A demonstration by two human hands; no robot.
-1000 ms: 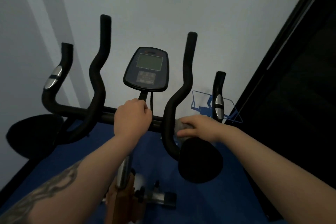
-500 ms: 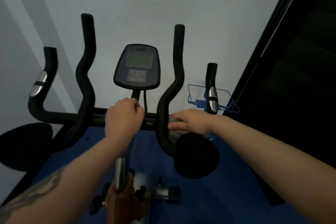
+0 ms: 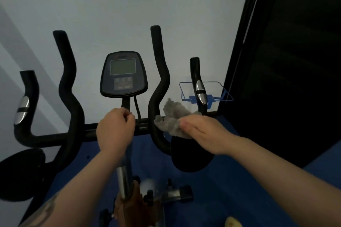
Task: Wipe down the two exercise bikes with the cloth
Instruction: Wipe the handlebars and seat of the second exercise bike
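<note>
Your right hand [image 3: 201, 131] has the grey cloth [image 3: 174, 118] bunched against the crossbar [image 3: 144, 123] of the exercise bike [image 3: 127, 171]. Its fingers lie fairly flat over the cloth, pressing rather than wrapping; I can't see a thumb hooked under, so treat that grip as released and pushing.

Your left hand [image 3: 115, 129] is clenched on the same bar at centre, just below the console [image 3: 124, 75] stem, steadying the frame.

The relation that matters: the crossbar's long axis runs left-right, and the cloth sits on its right stretch, between the inner right handlebar [image 3: 159, 72] and the outer right grip post [image 3: 197, 83]. The cloth touches the base of the inner bar on its left and runs out toward the post on its right. Both uprights rise up and away from you, across the bar's axis.

Your right hand is the nearer one to both, so it looks like the one to carry the wipe. My read: next stroke turns from sideways along the bar to upward along one upright, and a wrap-around hold will likely serve better there than a flat press.

The round black pad [image 3: 192, 155] sits just below your right wrist. No second bike in view.
</note>
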